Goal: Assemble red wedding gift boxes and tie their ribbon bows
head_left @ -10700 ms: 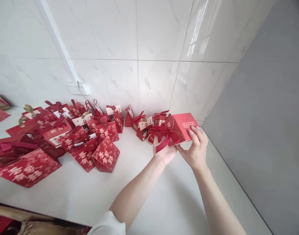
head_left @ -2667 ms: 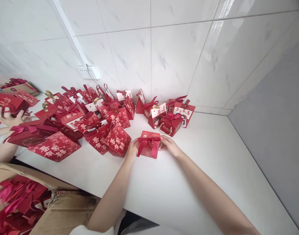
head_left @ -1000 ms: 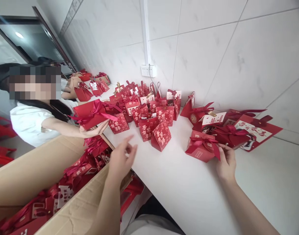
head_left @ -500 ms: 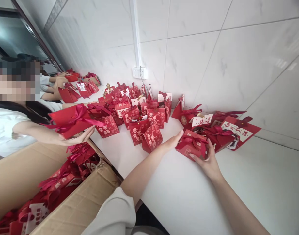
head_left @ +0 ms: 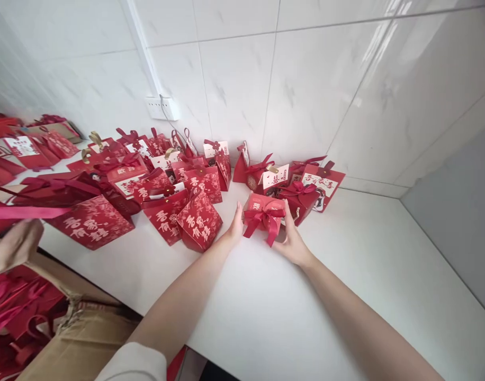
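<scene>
A red gift box (head_left: 264, 207) with a dark red ribbon bow sits at the middle of the white table. Around its right side wraps my right hand (head_left: 296, 244), thumb in front and fingers along the side. My left hand (head_left: 236, 225) stands at the box's left side with fingers stretched out; whether it touches the box is hard to tell. Just behind stands another red box with a bow (head_left: 300, 200). A red patterned box with white lettering (head_left: 199, 219) is left of my left hand.
Many red gift boxes (head_left: 203, 182) crowd the table's left and back. A cardboard carton (head_left: 87, 323) full of red boxes is at lower left. Another person's hand (head_left: 16, 248) is above it. A tiled wall with a socket strip (head_left: 162, 108) backs the white table (head_left: 365, 264).
My view has swung right. The bowed box has turned between my hands, its bow now facing me. The other person's hand and box have shifted toward the left edge.
</scene>
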{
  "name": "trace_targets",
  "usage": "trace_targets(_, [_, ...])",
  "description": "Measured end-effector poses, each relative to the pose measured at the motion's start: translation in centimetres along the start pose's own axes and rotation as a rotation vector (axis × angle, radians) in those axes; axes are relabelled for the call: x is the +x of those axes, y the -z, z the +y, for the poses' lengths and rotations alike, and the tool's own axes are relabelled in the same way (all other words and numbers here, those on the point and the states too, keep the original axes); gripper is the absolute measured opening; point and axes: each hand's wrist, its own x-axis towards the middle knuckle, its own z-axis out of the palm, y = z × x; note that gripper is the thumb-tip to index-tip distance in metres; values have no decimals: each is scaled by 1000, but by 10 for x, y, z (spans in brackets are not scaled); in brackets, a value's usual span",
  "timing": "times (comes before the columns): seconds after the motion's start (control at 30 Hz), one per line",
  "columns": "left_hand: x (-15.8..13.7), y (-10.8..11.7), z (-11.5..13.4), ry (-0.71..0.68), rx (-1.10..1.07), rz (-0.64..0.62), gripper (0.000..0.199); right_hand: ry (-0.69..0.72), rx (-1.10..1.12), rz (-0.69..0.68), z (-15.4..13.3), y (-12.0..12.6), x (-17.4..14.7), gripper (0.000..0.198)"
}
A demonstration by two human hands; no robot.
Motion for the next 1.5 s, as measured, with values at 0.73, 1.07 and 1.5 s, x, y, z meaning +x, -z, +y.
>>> trace_targets(0.73, [-10, 19, 21, -53, 547, -197, 106, -155, 204, 241, 6, 7, 3, 48])
trace_targets(1.07, [-1, 22, 11, 93, 448, 77, 71, -54, 152, -19, -4, 6, 1, 61])
trace_targets(1.5, [-4, 12, 5, -30, 86, 46, 58, 298, -369, 199, -14, -4, -2, 53])
